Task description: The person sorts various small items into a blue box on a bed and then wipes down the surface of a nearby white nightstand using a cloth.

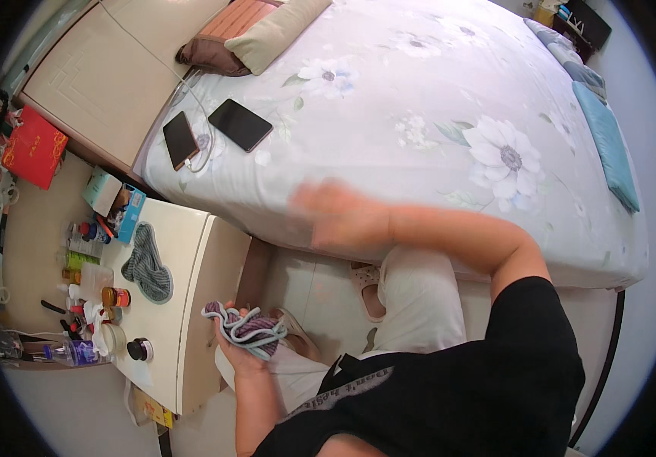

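My left hand (pixel 239 348) holds a bunched purple striped cloth (pixel 256 331) with pale blue edging, beside the front of a cream bedside cabinet (pixel 162 365). The cloth lies folded over itself in the palm. Blurred by motion, my right hand (pixel 342 214) is over the near edge of the bed, thumb apart from the fingers; I see nothing in it. A grey-green striped cloth (pixel 148 265) of similar make lies on the cabinet top.
On the floral bed sheet (pixel 362 137) lie a phone (pixel 180 140) on a white cable and a larger dark tablet (pixel 241 125). Bottles and jars crowd the cabinet's far side, with a dark-lidded jar (pixel 140 349) near its end. A teal folded cloth (pixel 605 145) rests at the bed's right.
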`<state>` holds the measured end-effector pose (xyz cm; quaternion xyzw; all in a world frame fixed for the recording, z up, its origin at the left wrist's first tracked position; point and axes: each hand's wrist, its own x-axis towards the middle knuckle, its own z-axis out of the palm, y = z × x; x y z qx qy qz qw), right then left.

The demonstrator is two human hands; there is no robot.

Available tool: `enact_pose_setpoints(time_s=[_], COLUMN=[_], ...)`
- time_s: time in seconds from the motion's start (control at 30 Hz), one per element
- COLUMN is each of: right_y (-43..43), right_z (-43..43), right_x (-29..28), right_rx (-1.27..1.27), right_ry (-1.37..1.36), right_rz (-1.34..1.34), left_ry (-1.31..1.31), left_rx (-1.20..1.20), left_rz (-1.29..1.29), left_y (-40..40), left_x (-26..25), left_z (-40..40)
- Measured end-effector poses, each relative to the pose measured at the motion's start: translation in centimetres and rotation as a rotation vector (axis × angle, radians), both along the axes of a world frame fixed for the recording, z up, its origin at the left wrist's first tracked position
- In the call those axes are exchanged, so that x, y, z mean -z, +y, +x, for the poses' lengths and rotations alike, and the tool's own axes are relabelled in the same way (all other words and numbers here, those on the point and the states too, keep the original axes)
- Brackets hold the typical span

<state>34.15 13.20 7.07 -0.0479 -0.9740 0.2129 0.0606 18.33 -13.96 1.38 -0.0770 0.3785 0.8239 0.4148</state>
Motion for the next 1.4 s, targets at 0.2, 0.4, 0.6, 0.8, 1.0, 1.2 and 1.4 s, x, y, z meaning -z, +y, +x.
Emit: enact_pose_setpoints(time_s=[0.2, 0.4, 0.6, 0.8, 1.0, 1.2, 1.4], right_y=[23.6, 17.3, -4.0, 5.3, 14.3, -4.8, -4.5], right_z=[5.2, -2.5, -0.7, -1.4, -3.7, -5.9, -0.4], right_x=[3.3, 4.2, 2.1, 2.2, 1.8, 5.2, 3.4], right_rx=[1.21, 0.54, -0.369, 0.418, 0.81, -0.386, 0.092], right_ry=[0.001, -0.124, -0.306, 0.28, -0.283, -0.044, -0.015], right_rz=[0.172, 0.174, -0.476, 0.026, 0.374, -0.389, -0.347], left_ry=[-0.007, -0.005, 0.011, 0.009, 0.004, 0.044, 0.03], left_rx=[0.029, 0.119, 0.132, 0.05, 0.083, 0.041, 0.035], left_rz=[-0.027, 0.001, 0.094, 0.018, 0.058, 0.02, 0.006], left_y=[1.5, 1.9, 1.4, 0.7, 1.6, 0.1, -0.1], left_x=[-0.6, 0.6, 0.7, 0.8, 0.9, 0.8, 0.9], left_z=[0.8, 0.5, 0.5, 0.3, 0.5, 0.3, 0.5])
